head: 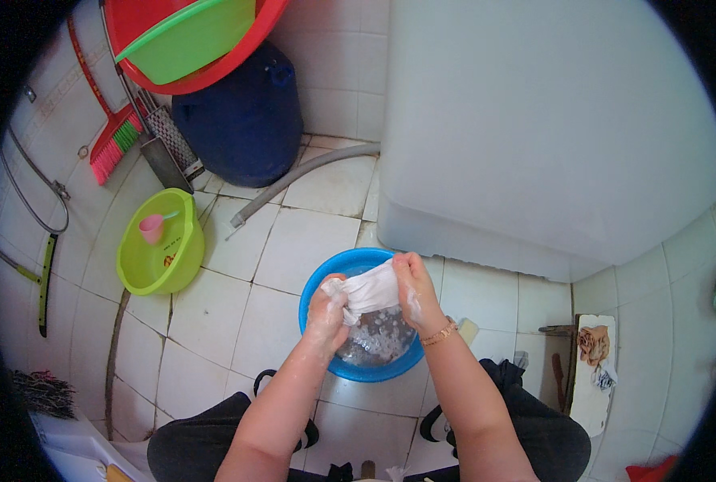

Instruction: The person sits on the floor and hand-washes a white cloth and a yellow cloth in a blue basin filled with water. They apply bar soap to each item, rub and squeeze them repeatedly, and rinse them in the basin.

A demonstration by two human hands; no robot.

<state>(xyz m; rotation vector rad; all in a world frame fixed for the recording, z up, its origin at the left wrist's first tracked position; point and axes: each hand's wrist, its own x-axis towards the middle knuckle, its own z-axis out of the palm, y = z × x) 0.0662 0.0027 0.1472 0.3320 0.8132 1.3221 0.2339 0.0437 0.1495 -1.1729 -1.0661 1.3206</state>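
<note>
A wet white cloth [372, 288] is stretched between my two hands above a blue plastic basin [379, 375]. My left hand [327, 312] grips its bunched end, and suds cling to the fingers. At the other end my right hand [417, 290] is closed on the cloth, with foam on its back and a bracelet [440, 332] at the wrist. Below them, soapy water [377, 337] with bubbles fills part of the basin. What the cloth is exactly, I cannot tell. Beside the basin, under my right forearm, a pale yellow bar [468, 331] lies on the tiles.
A yellow-green basin [130, 271] holding a pink cup [151, 229] stands at left. A grey drain hose [297, 175] crosses the floor from the large white appliance [514, 132]. Behind are a dark blue barrel [243, 120] and a broom [114, 135]. A white stool [593, 397] stands at right.
</note>
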